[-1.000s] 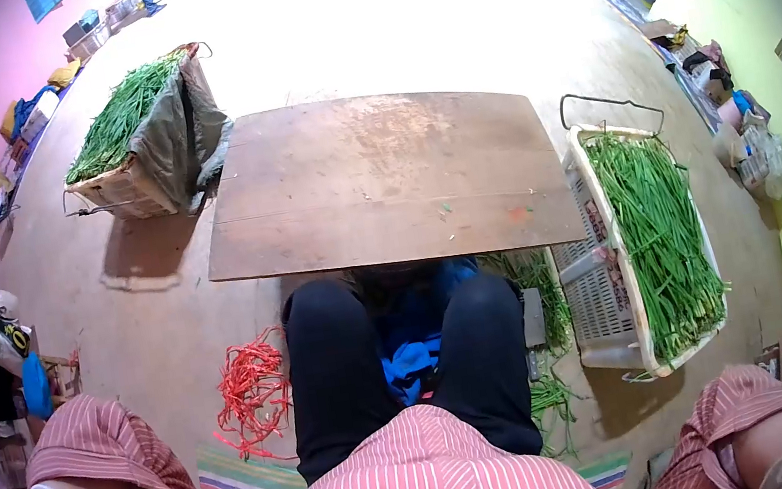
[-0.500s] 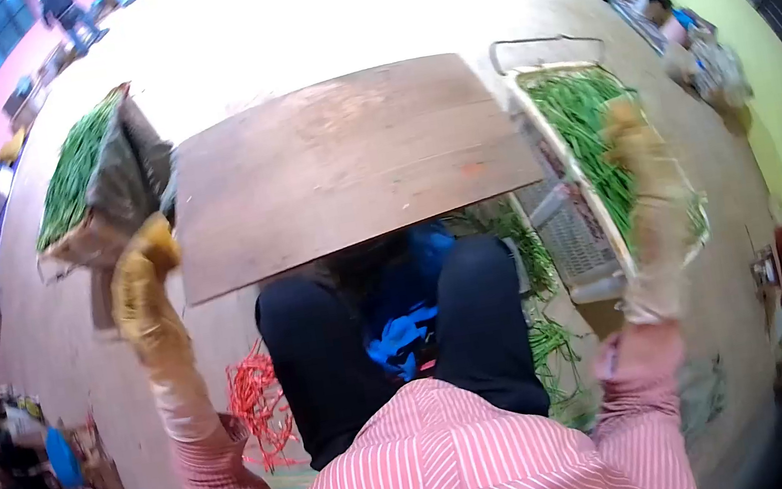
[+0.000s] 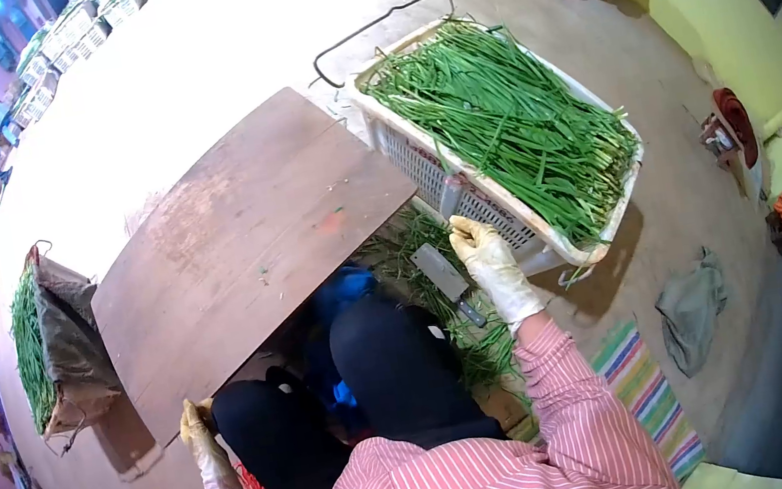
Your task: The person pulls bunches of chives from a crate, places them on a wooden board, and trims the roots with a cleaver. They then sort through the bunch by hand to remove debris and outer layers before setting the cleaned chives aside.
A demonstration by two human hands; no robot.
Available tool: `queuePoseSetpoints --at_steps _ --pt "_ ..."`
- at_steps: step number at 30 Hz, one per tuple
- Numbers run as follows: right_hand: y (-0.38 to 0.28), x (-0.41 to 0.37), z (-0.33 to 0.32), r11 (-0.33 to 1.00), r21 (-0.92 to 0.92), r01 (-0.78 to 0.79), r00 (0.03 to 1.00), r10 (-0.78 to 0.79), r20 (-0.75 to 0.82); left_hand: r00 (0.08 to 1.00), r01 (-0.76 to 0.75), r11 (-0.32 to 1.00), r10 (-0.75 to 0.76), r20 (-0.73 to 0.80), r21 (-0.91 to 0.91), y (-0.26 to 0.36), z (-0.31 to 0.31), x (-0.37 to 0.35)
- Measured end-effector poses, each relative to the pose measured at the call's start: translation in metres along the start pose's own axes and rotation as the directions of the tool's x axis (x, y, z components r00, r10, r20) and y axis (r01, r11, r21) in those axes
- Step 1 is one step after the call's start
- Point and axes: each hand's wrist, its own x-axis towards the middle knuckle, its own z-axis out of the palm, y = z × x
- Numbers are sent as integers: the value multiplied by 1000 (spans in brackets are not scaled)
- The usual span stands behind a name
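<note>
Compared with the earlier frame, the crate looms larger at two o'clock, and both raised gloves are down. The crate's long axis runs from eleven to five, its green stalks lying roughly lengthwise — pale ends toward five. At three, the right hand has loosely curled fingers, just beside the crate. At eight, the left hand meets the board's corner — perhaps gripping, but I cannot tell.

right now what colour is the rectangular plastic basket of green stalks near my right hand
The rectangular plastic basket is off-white, best seen in the head view.
</note>
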Motion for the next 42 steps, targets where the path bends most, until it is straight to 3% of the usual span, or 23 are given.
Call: queuePoseSetpoints --at_steps 2,4,5,6,8,10,11,13,14,15,17,24,26,28,29,30,33,36,38,40,42 --pt "-10 6 -14 997 28 -68 998 68 3 992 -68 993 77 -98 94 23 25 -3" --pt "-17 21 -29 947 -181 265 961 -274 -27 998 -49 994 53 -42 96 41 34 -2" --pt "-19 38 -32 882 -94 462 879 -469 -86 994 -98 985 102 -26 140 51 46 -7" --pt "-58 39 -51 839 -380 389 910 -414 17 988 -148 972 152 -11 182 59 59 -10" --pt "-39 92 -57 876 -269 399 900 -431 -68 987 -163 971 160 33 175 62 73 -12" --pt "-24 136 -71 606 -703 371 863 -505 20 961 -273 931 256 101 243 58 85 -12" --pt "-19 157 -72 545 -774 322 882 -470 35 974 -220 955 206 92 201 61 88 -13" --pt "-21 189 -72 442 -885 149 980 -185 72 977 -207 955 193 86 213 62 91 -12" --pt "-26 199 -70 415 -905 89 996 -50 75 982 -185 955 169 88 231 63 94 -12" --pt "-28 205 -68 415 -905 94 995 -56 78 978 -201 952 181 106 231 65 96 -14" --pt "-41 205 -62 347 -937 44 989 117 90 980 -191 950 173 96 246 67 99 -15" --pt "-40 222 -41 87 -988 131 968 203 146 988 -153 936 135 78 318 75 101 -15" --pt "-24 222 -40 114 -984 135 978 144 151 988 -148 942 130 78 302 76 102 -15" --pt "-13 216 -42 233 -957 171 977 88 196 989 -133 925 100 112 356 78 103 -16" --pt "-13 215 -44 354 -926 129 975 123 183 989 -133 926 101 108 354 80 104 -16" --pt "-15 213 -49 353 -926 131 975 121 185 990 -130 923 98 105 363 81 104 -17" --pt "-7 212 -66 784 -620 -26 932 243 269 990 -132 913 102 99 387 82 102 -18" --pt "1 210 -65 800 -600 -5 952 187 241 989 -136 905 101 107 402 81 102 -16" --pt "-7 211 -60 790 -609 -65 944 246 218 989 -137 906 100 112 400 82 104 -16" --pt "-17 211 -56 685 -720 -112 909 363 203 989 -118 898 69 129 423 85 109 -16" --pt "1 214 -58 750 -648 -133 912 349 217 986 -128 903 70 153 411 85 113 -15"
